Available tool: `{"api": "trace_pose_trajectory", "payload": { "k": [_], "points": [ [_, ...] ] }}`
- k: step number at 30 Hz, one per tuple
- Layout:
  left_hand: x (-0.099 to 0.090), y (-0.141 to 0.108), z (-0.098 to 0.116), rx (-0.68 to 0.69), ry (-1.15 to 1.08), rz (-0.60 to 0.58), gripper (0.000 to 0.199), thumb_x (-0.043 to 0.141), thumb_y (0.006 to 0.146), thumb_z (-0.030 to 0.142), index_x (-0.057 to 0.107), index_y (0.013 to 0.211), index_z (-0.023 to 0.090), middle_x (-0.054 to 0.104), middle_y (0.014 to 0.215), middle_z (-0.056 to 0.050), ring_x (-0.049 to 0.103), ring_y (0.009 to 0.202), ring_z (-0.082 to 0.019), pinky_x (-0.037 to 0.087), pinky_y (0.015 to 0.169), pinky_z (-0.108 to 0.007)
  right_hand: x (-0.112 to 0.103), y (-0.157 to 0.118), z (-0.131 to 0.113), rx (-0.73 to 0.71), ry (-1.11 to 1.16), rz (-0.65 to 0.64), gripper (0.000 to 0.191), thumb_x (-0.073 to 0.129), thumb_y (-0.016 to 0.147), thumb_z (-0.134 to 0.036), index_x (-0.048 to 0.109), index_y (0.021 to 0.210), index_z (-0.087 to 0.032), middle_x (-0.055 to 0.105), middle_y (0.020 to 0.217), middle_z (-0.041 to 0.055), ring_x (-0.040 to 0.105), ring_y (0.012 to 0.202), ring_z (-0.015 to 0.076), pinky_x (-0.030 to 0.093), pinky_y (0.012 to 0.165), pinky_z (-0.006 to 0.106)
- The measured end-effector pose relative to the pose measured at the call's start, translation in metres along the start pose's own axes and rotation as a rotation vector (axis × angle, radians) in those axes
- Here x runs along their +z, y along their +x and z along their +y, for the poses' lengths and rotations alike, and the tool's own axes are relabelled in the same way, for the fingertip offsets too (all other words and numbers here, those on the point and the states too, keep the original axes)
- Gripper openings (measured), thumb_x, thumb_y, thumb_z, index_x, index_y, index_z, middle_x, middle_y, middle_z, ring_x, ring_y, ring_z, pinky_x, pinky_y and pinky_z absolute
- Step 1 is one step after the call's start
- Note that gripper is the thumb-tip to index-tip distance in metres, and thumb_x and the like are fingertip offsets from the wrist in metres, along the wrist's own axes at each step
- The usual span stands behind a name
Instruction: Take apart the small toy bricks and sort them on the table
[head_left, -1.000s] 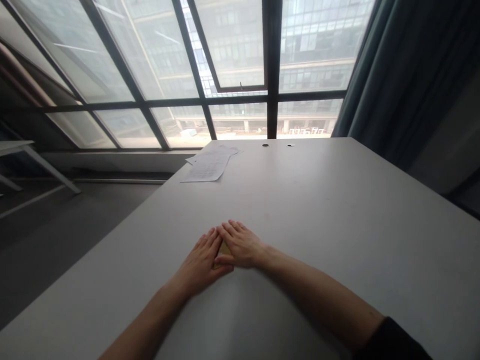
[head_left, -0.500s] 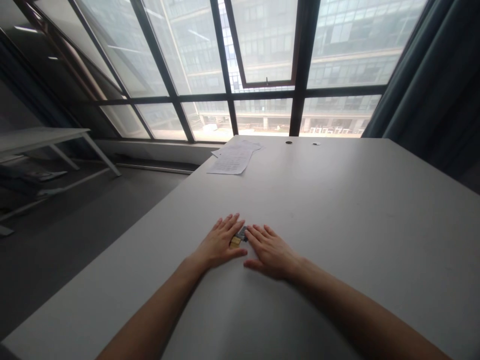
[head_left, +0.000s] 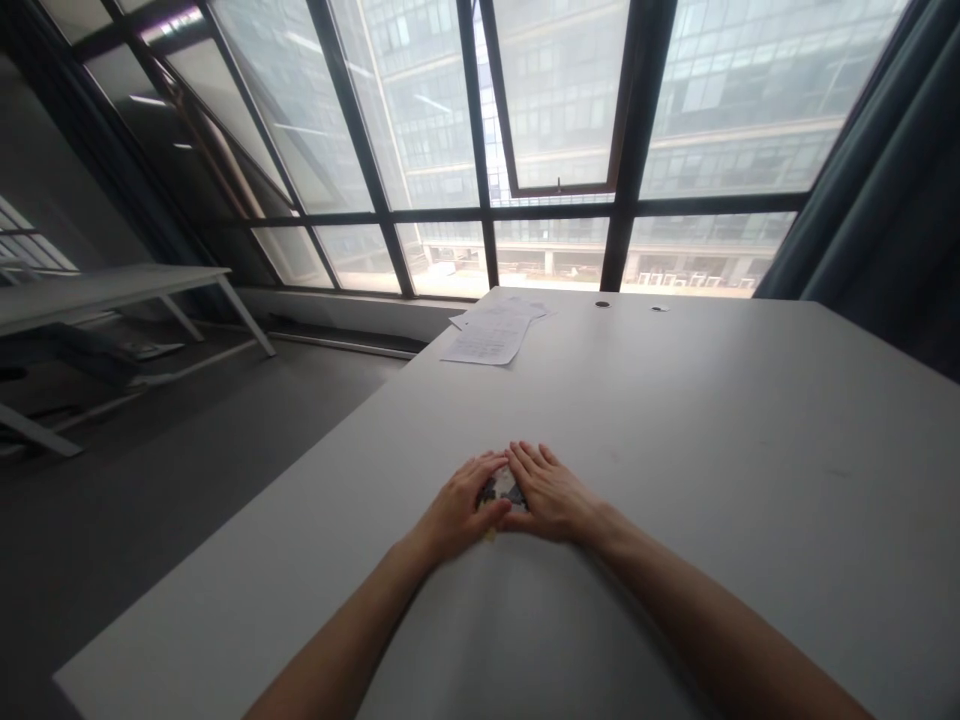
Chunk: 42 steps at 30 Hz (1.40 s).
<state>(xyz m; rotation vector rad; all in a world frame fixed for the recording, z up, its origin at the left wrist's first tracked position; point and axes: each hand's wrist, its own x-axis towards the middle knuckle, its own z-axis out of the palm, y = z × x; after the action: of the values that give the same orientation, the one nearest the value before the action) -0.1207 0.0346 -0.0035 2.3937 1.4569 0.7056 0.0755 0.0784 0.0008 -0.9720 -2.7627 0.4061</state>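
On the white table (head_left: 675,400), my left hand (head_left: 463,510) and my right hand (head_left: 551,495) lie palm down, with their fingertips and thumbs meeting around some small flat pieces (head_left: 504,488). These pieces look grey, pale and dark, and a yellowish bit shows below my thumbs. My hands cover part of them, and they are too small to name. The fingers of both hands are stretched out, and neither hand is closed around anything.
Printed papers (head_left: 491,335) lie at the far left part of the table. Two small round fittings, one dark (head_left: 602,304), sit near the far edge. Another white table (head_left: 112,290) stands to the left. Windows and a dark curtain (head_left: 892,200) are beyond.
My hands have come together, so that thumbs and fingertips now meet around the small pieces. The pieces sit differently between them. The camera view has shifted left and up slightly.
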Motion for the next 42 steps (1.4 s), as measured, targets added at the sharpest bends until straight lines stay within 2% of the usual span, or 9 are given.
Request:
{"api": "trace_pose_trajectory", "payload": {
  "k": [5,9,12,17,23,26,30,34,42],
  "points": [
    [-0.006,-0.018,-0.011,-0.039,0.231,-0.126,0.083,0.05,0.083,0.063,0.027,0.147,0.016,0.027,0.153,-0.014,0.023,0.142,-0.03,0.022,0.116,-0.049,0.002,-0.003,-0.003,-0.037,0.015,0.017,0.106,0.035,0.079,-0.079,0.013,0.15,-0.004,0.018,0.155,0.0189,0.014,0.144,0.0304,0.009,0.117,0.048],
    [-0.005,-0.024,-0.012,-0.014,0.341,-0.236,0.086,0.042,0.083,0.07,0.02,0.149,0.019,0.019,0.155,-0.012,0.016,0.144,-0.029,0.016,0.117,-0.049,0.009,-0.02,-0.001,0.03,-0.022,0.036,0.109,0.037,0.076,-0.081,0.017,0.149,-0.002,0.014,0.154,0.0223,0.009,0.144,0.0332,0.008,0.116,0.05],
    [-0.005,-0.018,-0.009,-0.016,0.367,-0.246,0.085,0.038,0.085,0.069,0.016,0.15,0.019,0.018,0.156,-0.011,0.015,0.144,-0.028,0.015,0.117,-0.048,0.01,-0.024,0.003,0.049,-0.028,0.027,0.099,0.034,0.082,-0.076,0.018,0.149,-0.004,0.015,0.154,0.0211,0.01,0.144,0.0329,0.008,0.116,0.051],
    [-0.004,-0.002,-0.006,0.018,0.357,-0.262,0.084,0.038,0.086,0.068,0.009,0.15,0.022,0.019,0.156,-0.009,0.017,0.144,-0.027,0.016,0.116,-0.047,0.002,-0.012,0.011,0.014,-0.01,0.003,0.075,0.027,0.092,-0.063,0.02,0.15,-0.015,0.021,0.156,0.0107,0.013,0.144,0.0309,0.008,0.115,0.054],
    [0.0,0.01,-0.005,-0.005,0.355,-0.264,0.079,0.039,0.084,0.069,0.017,0.149,0.03,0.019,0.156,-0.005,0.017,0.144,-0.027,0.016,0.115,-0.05,0.002,-0.004,0.018,0.055,-0.015,0.055,0.072,0.034,0.093,-0.058,0.022,0.149,-0.013,0.022,0.155,0.0123,0.015,0.144,0.03,0.011,0.115,0.052],
    [0.0,0.01,-0.005,-0.007,0.364,-0.254,0.075,0.04,0.084,0.069,0.024,0.147,0.032,0.018,0.157,-0.004,0.015,0.144,-0.029,0.015,0.115,-0.052,0.004,-0.013,0.018,0.128,-0.017,0.122,0.077,0.037,0.092,-0.057,0.022,0.149,-0.008,0.022,0.154,0.0166,0.018,0.143,0.0289,0.015,0.115,0.049],
    [0.002,0.011,-0.004,-0.036,0.369,-0.234,0.078,0.04,0.085,0.068,0.022,0.148,0.028,0.016,0.157,-0.007,0.015,0.144,-0.03,0.016,0.114,-0.053,0.008,-0.035,0.016,0.201,-0.046,0.133,0.071,0.038,0.093,-0.053,0.03,0.146,-0.005,0.024,0.153,0.0187,0.02,0.142,0.0303,0.015,0.115,0.05],
    [0.008,0.018,-0.002,-0.06,0.368,-0.207,0.074,0.039,0.087,0.064,0.022,0.148,0.027,0.019,0.156,-0.008,0.018,0.144,-0.03,0.017,0.113,-0.054,0.009,-0.047,0.012,0.16,-0.044,0.097,0.067,0.034,0.094,-0.051,0.029,0.147,-0.009,0.026,0.153,0.0162,0.019,0.143,0.0297,0.013,0.115,0.051],
    [0.019,0.034,0.0,-0.042,0.343,-0.165,0.063,0.042,0.088,0.061,0.035,0.143,0.03,0.026,0.155,-0.006,0.022,0.142,-0.031,0.019,0.112,-0.057,0.001,-0.039,0.01,0.184,-0.027,0.113,0.06,0.03,0.096,-0.05,0.031,0.146,-0.016,0.03,0.153,0.011,0.021,0.142,0.0321,0.015,0.113,0.055]
  ]
}}
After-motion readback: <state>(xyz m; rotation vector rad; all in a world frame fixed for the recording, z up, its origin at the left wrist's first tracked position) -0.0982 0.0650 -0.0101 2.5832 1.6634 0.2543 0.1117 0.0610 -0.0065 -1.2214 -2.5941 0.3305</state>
